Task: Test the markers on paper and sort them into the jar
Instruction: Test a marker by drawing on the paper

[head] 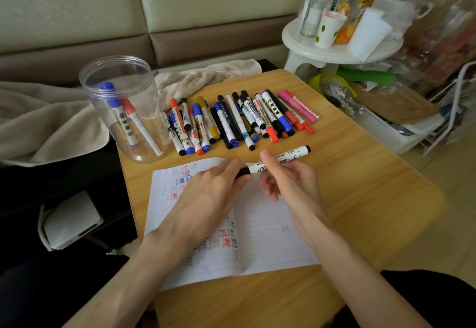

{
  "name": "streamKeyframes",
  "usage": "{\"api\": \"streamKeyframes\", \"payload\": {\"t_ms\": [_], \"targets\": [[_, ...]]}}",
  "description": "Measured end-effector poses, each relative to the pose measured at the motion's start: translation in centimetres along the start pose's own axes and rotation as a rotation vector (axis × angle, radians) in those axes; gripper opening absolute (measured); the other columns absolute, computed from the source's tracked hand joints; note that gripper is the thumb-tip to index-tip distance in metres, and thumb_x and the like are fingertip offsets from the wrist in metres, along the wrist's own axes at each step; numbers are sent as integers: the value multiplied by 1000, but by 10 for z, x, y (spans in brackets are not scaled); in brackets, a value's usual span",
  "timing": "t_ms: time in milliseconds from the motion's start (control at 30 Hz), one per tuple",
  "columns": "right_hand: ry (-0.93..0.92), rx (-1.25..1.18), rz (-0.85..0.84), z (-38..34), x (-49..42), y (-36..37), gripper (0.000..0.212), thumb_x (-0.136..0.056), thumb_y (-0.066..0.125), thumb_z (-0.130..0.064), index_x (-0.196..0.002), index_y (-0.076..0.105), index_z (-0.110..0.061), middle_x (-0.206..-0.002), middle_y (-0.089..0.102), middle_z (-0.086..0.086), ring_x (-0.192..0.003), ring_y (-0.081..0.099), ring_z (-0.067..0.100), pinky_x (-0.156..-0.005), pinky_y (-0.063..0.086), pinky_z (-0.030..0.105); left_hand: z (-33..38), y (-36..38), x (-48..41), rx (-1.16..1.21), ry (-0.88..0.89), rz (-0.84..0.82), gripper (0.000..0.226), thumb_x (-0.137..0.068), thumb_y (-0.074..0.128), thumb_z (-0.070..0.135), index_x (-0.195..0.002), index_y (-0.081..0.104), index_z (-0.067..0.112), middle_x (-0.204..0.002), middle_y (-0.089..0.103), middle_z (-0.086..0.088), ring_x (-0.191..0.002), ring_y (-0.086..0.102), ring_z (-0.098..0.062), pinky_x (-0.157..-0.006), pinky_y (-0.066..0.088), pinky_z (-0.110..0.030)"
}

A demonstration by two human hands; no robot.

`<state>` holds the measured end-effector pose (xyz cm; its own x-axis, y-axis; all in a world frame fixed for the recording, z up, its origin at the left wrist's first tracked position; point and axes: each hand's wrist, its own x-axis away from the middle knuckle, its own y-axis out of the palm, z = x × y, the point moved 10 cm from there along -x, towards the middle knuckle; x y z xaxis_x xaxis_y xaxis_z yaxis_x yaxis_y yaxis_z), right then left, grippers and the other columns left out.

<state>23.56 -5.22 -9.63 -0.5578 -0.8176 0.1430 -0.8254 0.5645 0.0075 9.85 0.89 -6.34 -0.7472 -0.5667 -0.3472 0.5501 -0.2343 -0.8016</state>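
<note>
Table (365,188): one jar (148,119), two markers (119,117) inside; left hand (206,193), right hand (286,179) fingers grasping one black marker (289,157).

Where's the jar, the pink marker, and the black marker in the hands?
jar (148,101): head view, on its clear side wall.
pink marker (298,107): head view, on the middle of its barrel.
black marker (293,154): head view, on its white barrel.

One end of the held marker (291,156) is buried in the left hand (213,188), label part-covered by the right hand (286,178) thumb, scribbles on paper (270,232) smeared, unreadable, partly under the left forearm, row of markers (239,119) labels too small, stool clutter (355,5) blurred.
</note>
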Motion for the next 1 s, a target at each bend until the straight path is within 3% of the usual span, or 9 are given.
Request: {"api": "streamKeyframes", "payload": {"t_ms": [133,300,367,533,733,900,1000], "targets": [[73,59,36,5,0,-3,45,-86,81,-49,-63,66,-13,-59,61,6,-51,51,13,-50,41,21,8,2,-1,-81,64,-18,31,-109,38,42,-115,57,19,-97,61,5,-71,58,-20,-57,49,-40],[64,49,33,8,-3,-7,44,-91,77,-44,-69,70,-6,-56,59,3,-48,51,9,-48,40,19,11,8,-4,-173,106,-25,35,-110,26,43,-102,49,17,-78,40,12,-55,40,-17,-49,38,-34],[67,17,13,10,-6,-7,43,-91,78,-42,-71,71,-5,-56,59,3,-47,49,9,-45,38,18,5,11,-5,-103,70,-34,36,-109,24,46,-100,48,20,-73,37,16,-55,41,-16,-52,36,-33],[39,18,-84,10,-11,4,44,-89,77,-45,-61,70,-11,-55,59,4,-44,47,12,-42,34,21,-9,14,-3,92,0,-84,40,-108,25,49,-101,53,22,-76,51,10,-65,50,-14,-60,41,-31],[-36,18,-136,1,-22,16,48,-85,75,-49,-53,66,-16,-54,59,7,-46,49,16,-45,38,26,-20,6,-8,217,-51,-84,34,-108,31,45,-87,47,23,-67,48,5,-63,48,-18,-59,38,-30],[-4,-74,-142,12,-27,17,33,-82,82,-41,-76,78,-8,-75,72,14,-64,64,22,-61,50,32,-29,2,-8,93,-77,-20,29,-106,37,46,-110,57,25,-93,61,13,-76,58,-12,-68,49,-38],[33,-101,-91,20,-27,17,37,-85,81,-41,-80,78,-4,-80,75,17,-68,67,24,-64,52,33,-27,4,-5,-55,-66,-8,38,-105,30,49,-121,53,23,-107,61,9,-74,62,-18,-64,52,-44]]}}
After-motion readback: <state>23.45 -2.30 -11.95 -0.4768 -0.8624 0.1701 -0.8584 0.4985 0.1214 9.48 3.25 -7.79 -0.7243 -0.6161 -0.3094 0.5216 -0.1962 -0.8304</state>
